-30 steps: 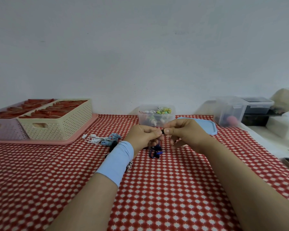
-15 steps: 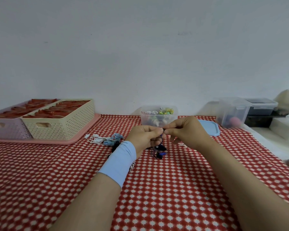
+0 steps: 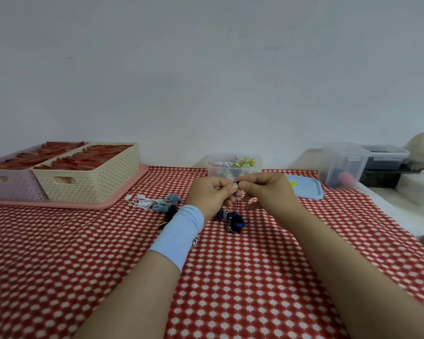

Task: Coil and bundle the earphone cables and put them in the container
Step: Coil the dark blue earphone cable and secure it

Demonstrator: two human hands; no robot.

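Red-and-white patterned cloth covers the tabletop [image 3: 230,277]. Just in front of the clear rectangular plastic container [image 3: 213,171], the left hand [image 3: 209,195] and right hand [image 3: 269,192] pinch 1 end of the thin dark-blue earphone cable [image 3: 234,220]. Its tangle lies on the cloth, further out from that container. Even loops and light tension should coil it neatly.

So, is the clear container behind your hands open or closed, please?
Open. The clear container has no lid on; coiled cables show above its rim, and the blue lid lies flat on the cloth beside it.
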